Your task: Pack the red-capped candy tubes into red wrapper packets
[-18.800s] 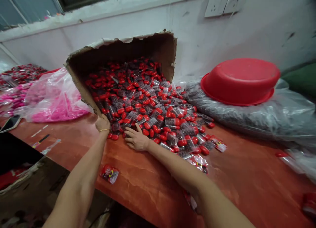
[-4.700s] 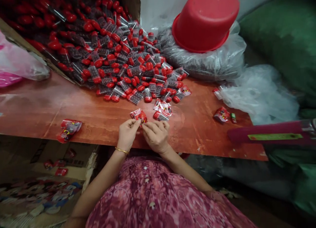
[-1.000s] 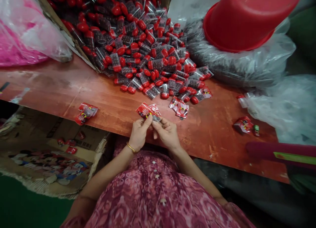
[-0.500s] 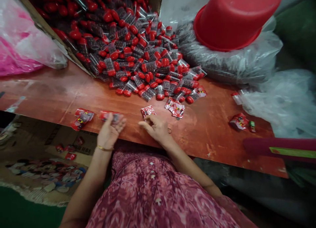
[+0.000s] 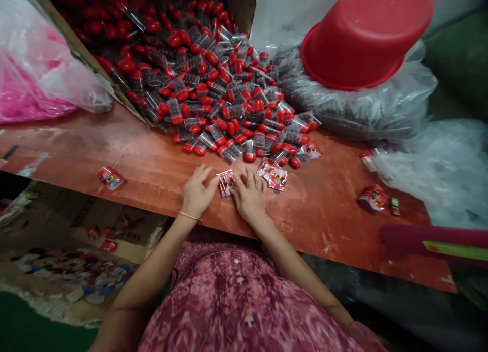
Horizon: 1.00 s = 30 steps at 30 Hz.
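A small red printed packet lies on the table between my two hands. My left hand is at its left side with the fingers spread and the thumb close to the packet's edge. On the other side my right hand rests with fingers apart, its fingertips touching the packet's right edge. Two more flat red packets overlap just beyond the right fingers. Behind them spreads a heap of clear tubes with red caps, filled with dark contents. A wrapped red piece sits farther left on the table.
The heap spills from a cardboard box. A red tub stands upside down on a filled plastic bag. At the right are a red packet, a small green item and a purple bar. Below left are several fallen red pieces.
My left hand has moved right from a red wrapped piece at the table's front edge to the packet. Fewer pieces lie at the table's left. My right fingers have spread beside the packet.
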{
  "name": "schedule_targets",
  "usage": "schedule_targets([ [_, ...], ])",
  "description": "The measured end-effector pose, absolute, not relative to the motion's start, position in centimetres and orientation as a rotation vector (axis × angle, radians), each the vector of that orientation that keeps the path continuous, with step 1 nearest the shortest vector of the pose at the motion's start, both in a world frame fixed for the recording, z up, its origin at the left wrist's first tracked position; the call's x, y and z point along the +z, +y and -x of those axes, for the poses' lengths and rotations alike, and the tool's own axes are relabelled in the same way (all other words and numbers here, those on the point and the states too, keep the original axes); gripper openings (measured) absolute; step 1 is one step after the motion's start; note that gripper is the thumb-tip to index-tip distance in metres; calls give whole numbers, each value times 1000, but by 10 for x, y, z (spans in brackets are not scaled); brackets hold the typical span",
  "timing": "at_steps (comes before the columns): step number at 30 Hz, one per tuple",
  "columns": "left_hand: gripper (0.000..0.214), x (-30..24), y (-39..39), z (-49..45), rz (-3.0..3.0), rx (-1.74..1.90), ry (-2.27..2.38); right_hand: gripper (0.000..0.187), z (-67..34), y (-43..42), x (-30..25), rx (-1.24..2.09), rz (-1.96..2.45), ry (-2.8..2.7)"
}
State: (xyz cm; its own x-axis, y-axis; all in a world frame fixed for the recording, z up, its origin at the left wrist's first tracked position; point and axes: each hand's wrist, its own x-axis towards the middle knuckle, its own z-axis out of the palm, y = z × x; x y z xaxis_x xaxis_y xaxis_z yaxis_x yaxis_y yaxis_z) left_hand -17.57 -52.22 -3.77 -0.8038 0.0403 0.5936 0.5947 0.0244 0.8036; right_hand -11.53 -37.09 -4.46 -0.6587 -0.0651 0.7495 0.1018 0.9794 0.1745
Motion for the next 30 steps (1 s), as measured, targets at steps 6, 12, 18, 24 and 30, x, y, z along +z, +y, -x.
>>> schedule_targets([
  [6, 27, -39, -504, 175, 796, -927, -2262, 27, 120, -369, -44, -191, -92, -2248],
  [12, 38, -44, -511, 172, 684, -1231, -2025, 24, 116, -364, -42, -105, -175, -2098],
  [18, 32, -38, -515, 161, 650, -1978, -1831, 25, 103, -378, -33, 176, -323, -2048],
  [24, 33, -38, -509, 152, 608, -2344, -1505, 26, 111, -398, -29, 1148, -317, -2097],
  [30, 29, -37, -507, 149, 532, -2763, -1288, 34, 117, -400, -13, 902, -334, -2173],
])
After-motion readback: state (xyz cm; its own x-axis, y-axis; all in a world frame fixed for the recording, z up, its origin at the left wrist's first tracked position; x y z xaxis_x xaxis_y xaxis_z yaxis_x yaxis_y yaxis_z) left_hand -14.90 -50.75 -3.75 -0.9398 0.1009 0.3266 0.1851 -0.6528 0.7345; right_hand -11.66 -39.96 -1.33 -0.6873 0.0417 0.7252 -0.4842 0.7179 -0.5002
